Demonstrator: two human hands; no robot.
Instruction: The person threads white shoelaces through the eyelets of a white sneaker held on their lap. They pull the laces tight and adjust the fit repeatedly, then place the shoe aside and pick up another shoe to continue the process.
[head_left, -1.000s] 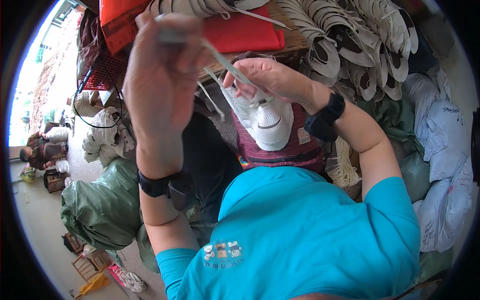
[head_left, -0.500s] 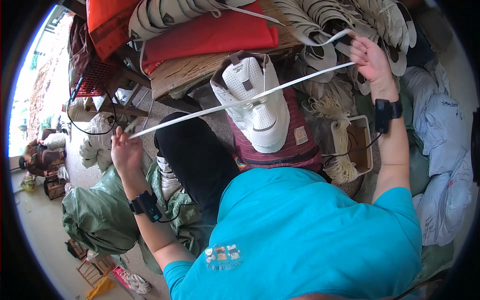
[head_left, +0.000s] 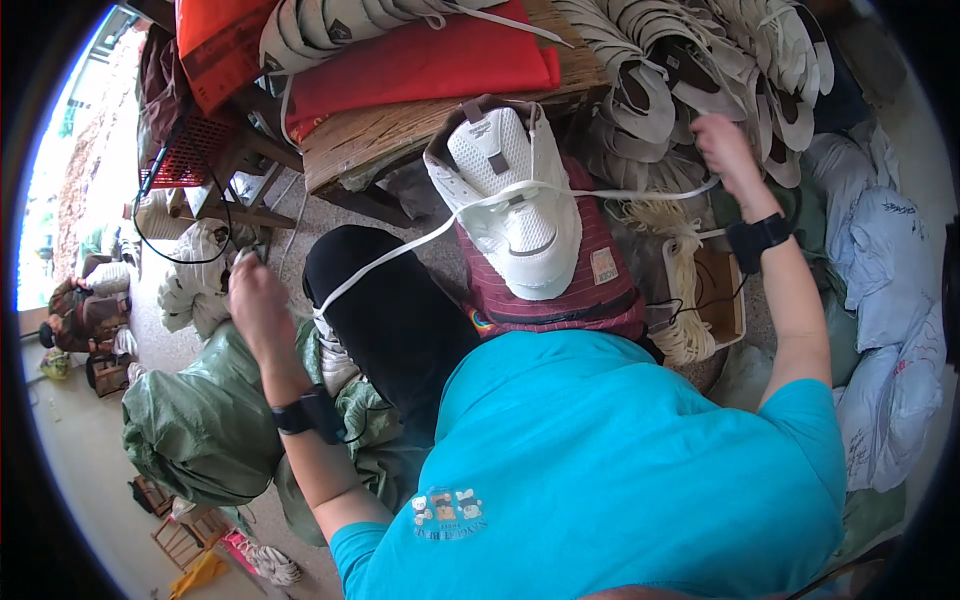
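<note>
Left hand: the left hand is blurred, fingers curled in, a white strand at their tips; pinching the white lace, though the exact finger placement is smeared.
Right hand: the right hand, farther from the body than the left, also folded closed on the lace, which runs up to its underside; fingertip detail blurred.
White lace: spans from hand to hand in a slack curve, across the front of the shoe; left stretch passes over the black-trousered leg, right stretch bends up just short of the hand.
White shoe: the white shoe sits between the two hands, well apart from both; right of the left hand, left of and somewhat nearer the body than the right; toe toward the wearer.
Under shoe: maroon striped fabric, between the forearms.
Beyond right hand: grey-white shoe uppers, stacked in rows.
Bodyward of right hand: cream lace bundle, beside an open box.
Ahead, between hands: wooden table with red cloth.
Bodyward of left hand: green sack, near the forearm.
Far left of left hand: a seated co-worker, well apart.
</note>
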